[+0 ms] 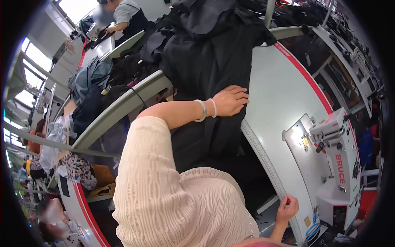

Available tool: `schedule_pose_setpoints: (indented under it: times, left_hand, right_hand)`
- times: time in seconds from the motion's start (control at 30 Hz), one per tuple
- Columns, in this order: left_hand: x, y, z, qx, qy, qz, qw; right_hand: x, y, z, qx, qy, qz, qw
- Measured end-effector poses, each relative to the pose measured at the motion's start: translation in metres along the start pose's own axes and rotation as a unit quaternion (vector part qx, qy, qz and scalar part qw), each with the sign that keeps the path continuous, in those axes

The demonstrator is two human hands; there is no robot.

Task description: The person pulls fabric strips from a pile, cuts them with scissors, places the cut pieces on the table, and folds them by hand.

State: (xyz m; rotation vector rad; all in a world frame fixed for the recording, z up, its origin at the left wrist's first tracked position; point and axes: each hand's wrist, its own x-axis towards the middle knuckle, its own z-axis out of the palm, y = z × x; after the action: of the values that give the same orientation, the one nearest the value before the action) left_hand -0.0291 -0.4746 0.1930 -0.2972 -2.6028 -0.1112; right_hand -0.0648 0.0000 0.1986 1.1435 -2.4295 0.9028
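My left hand (230, 101), with a pale bangle and a beaded bracelet at the wrist, lies flat on a black garment (210, 53). Its fingers are stretched out towards the cloth's edge beside the white sewing table (279, 82). The garment is spread over the table's far end and hangs down in front of me. At the lower right, my right hand (288, 208) is closed, thumb and fingertips pinched together, by the table's front edge. Anything between those fingers is too small or hidden to see. A measuring scale (263, 152) runs along that edge.
A white sewing machine (337, 160) marked BRUCE stands on the right of the table. Blue-handled scissors (313, 230) lie near its base. Dark cloth (92, 82) is heaped beyond the curved rail on the left. Another person (127, 18) works at the far upper left.
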Motion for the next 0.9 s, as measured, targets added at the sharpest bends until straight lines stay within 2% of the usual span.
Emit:
schedule_pose_setpoints:
  times: [0.23,0.53,0.63,0.73,0.9]
  left_hand:
    - [-0.007,-0.004,0.008,0.004,0.018,-0.005,1.0]
    - [-0.006,-0.005,0.006,-0.037,0.029,-0.02,0.999]
    - [-0.006,-0.008,0.01,-0.059,0.052,-0.024,0.997]
    - [-0.006,-0.01,0.018,-0.104,0.091,-0.027,0.99]
    - [-0.005,-0.013,0.02,-0.166,0.123,-0.036,0.978]
  right_hand:
    - [0.102,-0.041,0.068,0.078,-0.121,-0.14,0.98]
    - [0.175,-0.067,0.151,0.045,-0.182,-0.155,0.97]
    - [0.193,-0.074,0.177,0.021,-0.17,-0.176,0.969]
    - [0.216,-0.087,0.196,-0.001,-0.179,-0.147,0.973]
    - [0.257,-0.089,0.241,-0.05,-0.173,-0.157,0.971]
